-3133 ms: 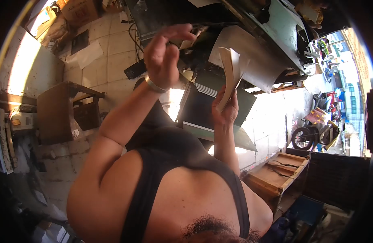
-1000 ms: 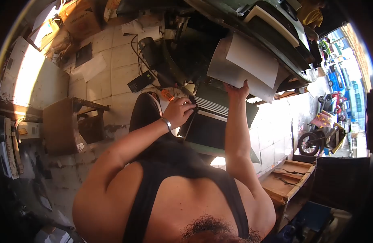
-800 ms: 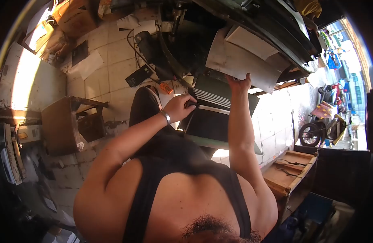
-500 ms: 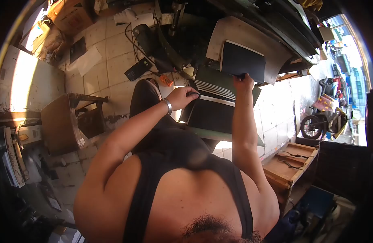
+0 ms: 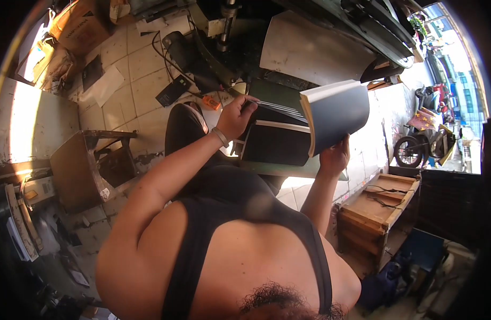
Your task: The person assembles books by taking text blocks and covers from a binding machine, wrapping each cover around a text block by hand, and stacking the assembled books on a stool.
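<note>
My right hand (image 5: 335,156) is closed round the lower edge of a dark-covered book (image 5: 337,120). This book is lifted and tilted, its pale page edges showing along the top and left. My left hand (image 5: 239,114) pinches the left ends of a fanned stack of dark-covered books (image 5: 280,111), whose light edges show as narrow stripes. The lifted book hides the right end of that stack. Nearer my body, another dark-covered book (image 5: 274,144) lies flat on a green board (image 5: 280,168).
Beyond the board are a large pale sheet (image 5: 314,48) and dark machinery (image 5: 224,32). A black box (image 5: 172,90) and a small orange box (image 5: 211,102) lie on the tiled floor to the left. A wooden stool (image 5: 91,170) stands left, a wooden drawer frame (image 5: 381,205) right.
My right hand has brought the book nearer and tilted it up off the pale sheet. My left hand has moved slightly up and left, raising the left ends of the fanned stack.
</note>
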